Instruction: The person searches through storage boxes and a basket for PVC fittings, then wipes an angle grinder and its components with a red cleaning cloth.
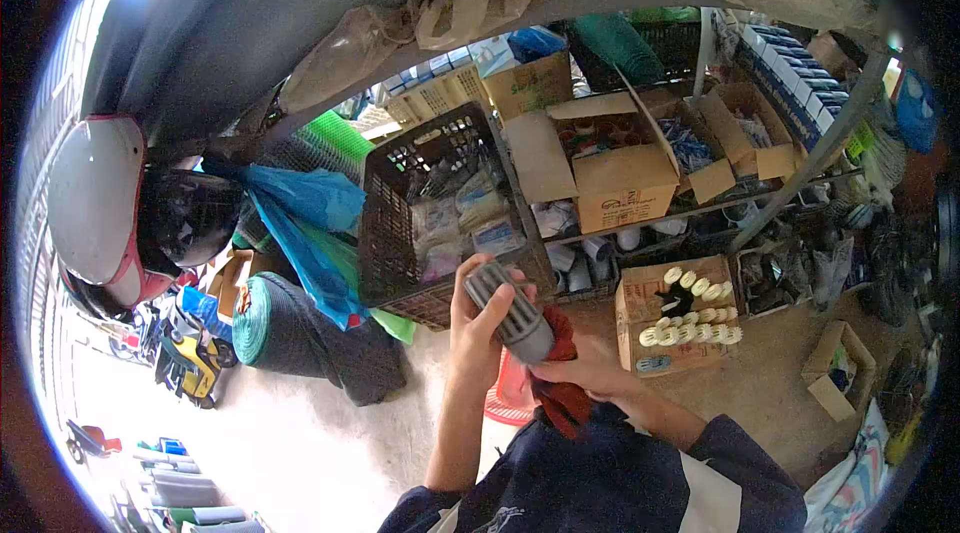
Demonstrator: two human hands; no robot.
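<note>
My left hand (480, 318) is wrapped round a grey ribbed cylinder (510, 313), which is tilted with its smooth end down to the right. Close to that end, my right hand (580, 373) grips a dark red cloth (565, 398). The cloth hangs below my fingers and also shows behind the cylinder. Part of a red plastic object (512, 393) is visible beneath the hands.
A black crate (375, 243) with bagged items stands ahead. Right of it, an open carton (630, 183) sits on a shelf. Cream ribbed pieces (690, 333) lie on a cardboard box. Rolled dark netting (300, 333) is at the left.
</note>
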